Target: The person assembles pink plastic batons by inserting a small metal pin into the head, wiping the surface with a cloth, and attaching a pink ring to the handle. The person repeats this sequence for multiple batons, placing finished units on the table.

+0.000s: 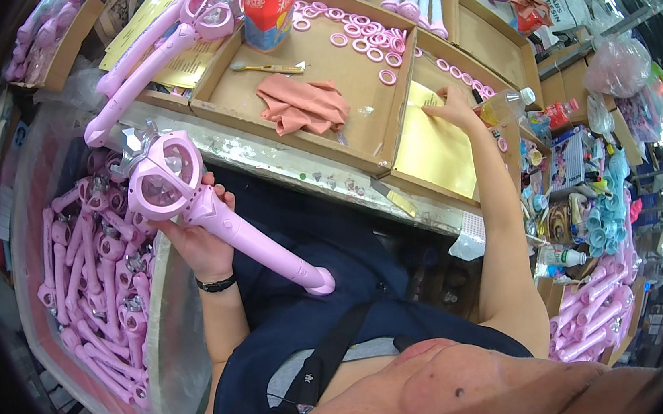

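Holding a pink toy wand (211,211) by its neck, the left hand (199,241) had its fingers wrapped tight around it, over the lap. The right hand (454,105) reached out, fingertips pressing a yellow sheet (435,152) inside a cardboard tray (459,193). Next to it, a bigger tray (235,96) held pink rings (366,38), a peach cloth (300,103) and a small brush (268,68). A big bin (175,336) on the left was full of more pink wands (90,289).

A pink wand (211,211), heart head up-left, lies gripped in the left fingers; a yellow sheet (434,148) lies under the right fingertips.
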`<state>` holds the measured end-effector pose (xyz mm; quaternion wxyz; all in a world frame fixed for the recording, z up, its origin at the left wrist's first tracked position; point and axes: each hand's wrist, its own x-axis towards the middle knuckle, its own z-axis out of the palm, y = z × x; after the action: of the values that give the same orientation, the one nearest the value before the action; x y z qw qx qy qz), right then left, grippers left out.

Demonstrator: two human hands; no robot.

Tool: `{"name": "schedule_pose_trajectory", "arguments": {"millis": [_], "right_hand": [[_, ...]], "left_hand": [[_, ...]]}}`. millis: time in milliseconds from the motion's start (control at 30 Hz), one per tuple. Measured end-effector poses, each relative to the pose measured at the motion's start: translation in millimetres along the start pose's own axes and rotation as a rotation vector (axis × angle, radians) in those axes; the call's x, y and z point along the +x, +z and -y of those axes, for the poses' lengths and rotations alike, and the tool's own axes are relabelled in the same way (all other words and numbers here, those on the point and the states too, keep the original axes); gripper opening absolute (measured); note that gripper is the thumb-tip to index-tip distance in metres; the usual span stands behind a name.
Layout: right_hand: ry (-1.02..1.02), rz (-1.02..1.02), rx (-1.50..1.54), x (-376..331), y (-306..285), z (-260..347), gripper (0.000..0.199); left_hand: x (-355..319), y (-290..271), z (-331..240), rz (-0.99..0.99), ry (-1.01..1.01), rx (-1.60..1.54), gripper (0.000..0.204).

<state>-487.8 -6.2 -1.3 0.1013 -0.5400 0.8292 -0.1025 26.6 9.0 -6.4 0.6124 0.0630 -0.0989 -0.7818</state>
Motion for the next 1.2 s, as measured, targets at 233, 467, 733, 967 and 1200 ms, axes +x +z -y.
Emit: {"name": "schedule_pose_trajectory", "arguments": {"millis": [233, 467, 733, 967, 1200], "right_hand": [[-0.19, -0.305, -0.028, -14.8, 29.8, -6.2, 0.058], [-0.2, -0.53, -0.036, -28.1, 50.5, -1.8, 0.037], [-0.278, -0.524, -0.018, -27.6, 50.1, -0.5, 0.028], [-0.249, -0.385, 0.047, 1.7, 50.6, -16.8, 0.034], [-0.208, -0.445, 0.225, 5.2, 57.3, -16.4, 0.031]], "left_hand": [[-2.2, -6.0, 10.1, 0.043, 0.11, 0.235, 0.101], [0.6, -0.9, 18.1, 0.024, 0.078, 0.109, 0.095], [-8.0, -4.7, 10.3, -0.064, 0.125, 0.177, 0.092], [-14.2, -10.6, -2.6, -0.068, 0.122, 0.225, 0.091], [-15.0, -12.8, -3.3, -0.057, 0.12, 0.177, 0.089]]}}
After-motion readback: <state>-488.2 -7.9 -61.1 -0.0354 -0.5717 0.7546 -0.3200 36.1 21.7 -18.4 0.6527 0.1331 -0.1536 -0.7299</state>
